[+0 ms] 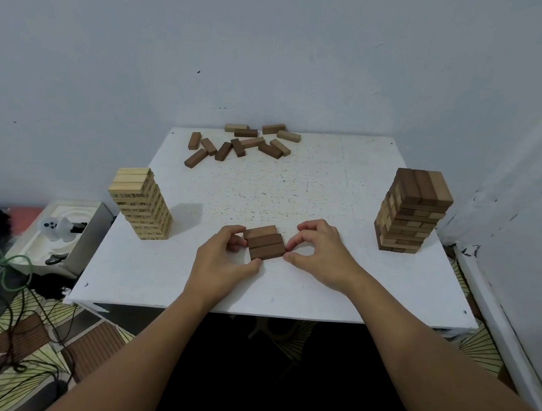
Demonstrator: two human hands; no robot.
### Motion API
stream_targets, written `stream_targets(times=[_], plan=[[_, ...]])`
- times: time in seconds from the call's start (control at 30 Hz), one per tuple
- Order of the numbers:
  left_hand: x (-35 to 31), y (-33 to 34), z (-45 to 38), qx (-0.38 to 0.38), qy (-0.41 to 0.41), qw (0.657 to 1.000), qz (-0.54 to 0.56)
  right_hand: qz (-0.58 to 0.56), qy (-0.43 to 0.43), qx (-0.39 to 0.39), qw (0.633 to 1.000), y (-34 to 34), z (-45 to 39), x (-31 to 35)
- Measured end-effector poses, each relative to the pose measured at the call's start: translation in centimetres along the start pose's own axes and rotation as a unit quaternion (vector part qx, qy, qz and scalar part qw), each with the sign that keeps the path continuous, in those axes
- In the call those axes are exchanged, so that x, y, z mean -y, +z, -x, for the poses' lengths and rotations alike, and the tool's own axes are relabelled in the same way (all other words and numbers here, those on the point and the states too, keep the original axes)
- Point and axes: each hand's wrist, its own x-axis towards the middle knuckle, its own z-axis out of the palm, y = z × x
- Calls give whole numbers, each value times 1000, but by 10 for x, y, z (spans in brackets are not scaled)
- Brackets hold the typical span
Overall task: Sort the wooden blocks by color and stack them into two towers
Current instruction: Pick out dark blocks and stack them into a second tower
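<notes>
- The white bench stands against a pale wall, and both forearms reach in from the near edge.
- Three dark blocks lie flat side by side near the front middle of the bench, forming one row.
- The left hand pinches the left ends of this row, thumb at the near corner and curled fingers against the far side.
- The right hand pinches the right ends of the same row, thumb and forefinger tips touching the block ends and the other fingers curled above.
- Both hands are thus clamped on the row from opposite sides, with the blocks between them.
- A tower of light blocks stands upright on the left side of the bench, near its left edge.
- A second tower stands on the right side; its top layer is three dark blocks, while the layers below show both dark and light ends.
- Loose blocks, some dark and some light, lie scattered flat at the far edge of the bench, well apart from the hands.
- Beside the bench on the left sits a white tray holding small things, with cables trailing over a patterned floor.
</notes>
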Motion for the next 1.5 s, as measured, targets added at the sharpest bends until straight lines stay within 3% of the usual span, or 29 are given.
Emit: stream_targets(times=[0.4,0.93,1.1,1.5], plan=[[4,1,-4,-1,11,998,-60,13,-3,2,1000,-1,-1,0],[2,1,-6,-1,2,999,-47,11,-13,1,1000,0,-2,-3],[2,-3,-10,29,-2,998,-56,14,-17,-6,1000,0,-2,-2],[-19,-33,-38,180,-62,976,-109,101,8,46,994,-10,-13,7]])
